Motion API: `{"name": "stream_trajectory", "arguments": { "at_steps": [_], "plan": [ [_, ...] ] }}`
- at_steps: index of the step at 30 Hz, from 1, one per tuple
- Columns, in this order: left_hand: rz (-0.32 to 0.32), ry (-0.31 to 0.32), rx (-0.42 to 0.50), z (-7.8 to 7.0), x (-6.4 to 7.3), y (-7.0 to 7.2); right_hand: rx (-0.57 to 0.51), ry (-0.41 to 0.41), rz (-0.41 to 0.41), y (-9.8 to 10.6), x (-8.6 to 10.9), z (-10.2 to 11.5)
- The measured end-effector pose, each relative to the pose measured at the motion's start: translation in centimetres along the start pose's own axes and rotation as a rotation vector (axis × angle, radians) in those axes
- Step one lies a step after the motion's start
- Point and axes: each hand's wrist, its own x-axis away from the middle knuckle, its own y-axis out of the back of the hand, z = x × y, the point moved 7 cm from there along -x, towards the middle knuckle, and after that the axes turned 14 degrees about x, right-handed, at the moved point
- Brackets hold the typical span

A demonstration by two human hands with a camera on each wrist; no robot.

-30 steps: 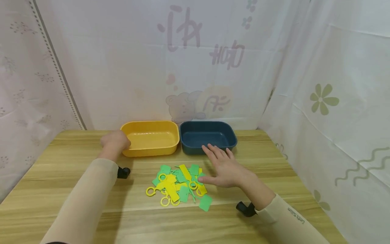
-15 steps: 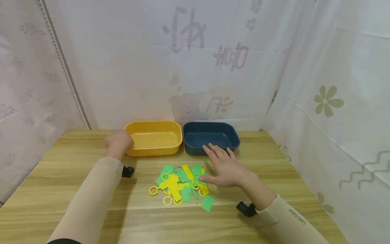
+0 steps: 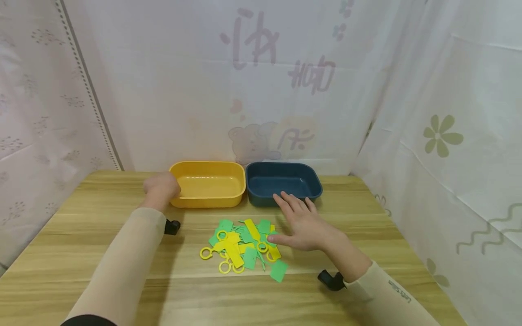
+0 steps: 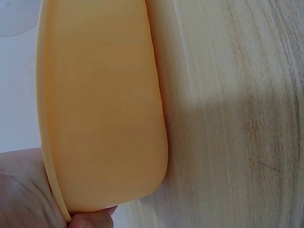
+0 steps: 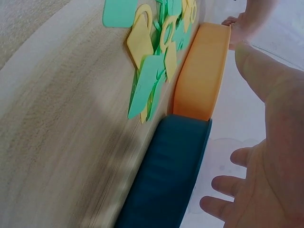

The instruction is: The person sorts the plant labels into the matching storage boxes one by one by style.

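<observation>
My left hand (image 3: 162, 186) grips the left end of a yellow plastic bin (image 3: 212, 202). In the left wrist view, the bin's rim (image 4: 42, 95) passes between the palm and a digit curled under it. My right hand (image 3: 307, 228) is held over the table with fingers spread and nothing in it. Its fingertips overlap the front wall of a dark blue bin (image 3: 261, 200) in the head view, while its thumb points over a loose pile of flat plastic tags. Green tags (image 3: 279, 270) and yellow tags with ring ends (image 3: 234, 254) lie mixed together there.
Both bins stand side by side at the back of the wooden table (image 3: 195, 299), with bare insides. A printed white curtain (image 3: 183, 90) hangs behind and along both sides. Black wrist mounts (image 3: 331, 280) stick out beside the sleeves.
The head view has turned slightly, so the bins and the tag pile sit a little farther right in it. The left hand stays on the yellow bin; the right hand keeps its spread pose.
</observation>
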Motion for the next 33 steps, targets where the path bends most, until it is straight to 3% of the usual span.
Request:
{"name": "stream_trajectory", "arguments": {
  "at_steps": [11, 24, 29, 33],
  "plan": [
    [0.008, 0.008, -0.01, 0.5, 0.2, 0.1, -0.023, 0.006, 0.005, 0.2, -0.2, 0.3],
    [-0.002, 0.052, -0.028, -0.3, 0.0, 0.4, 0.008, 0.019, -0.016, 0.8, -0.7, 0.5],
    [-0.004, 0.051, -0.02, -0.2, -0.3, 0.2, -0.022, 0.043, 0.027, 0.7, -1.7, 1.0],
    [0.005, 0.043, -0.016, -0.1, -0.2, 0.0, -0.028, 0.113, 0.08, 0.0, -2.3, 1.9]
  ]
}}
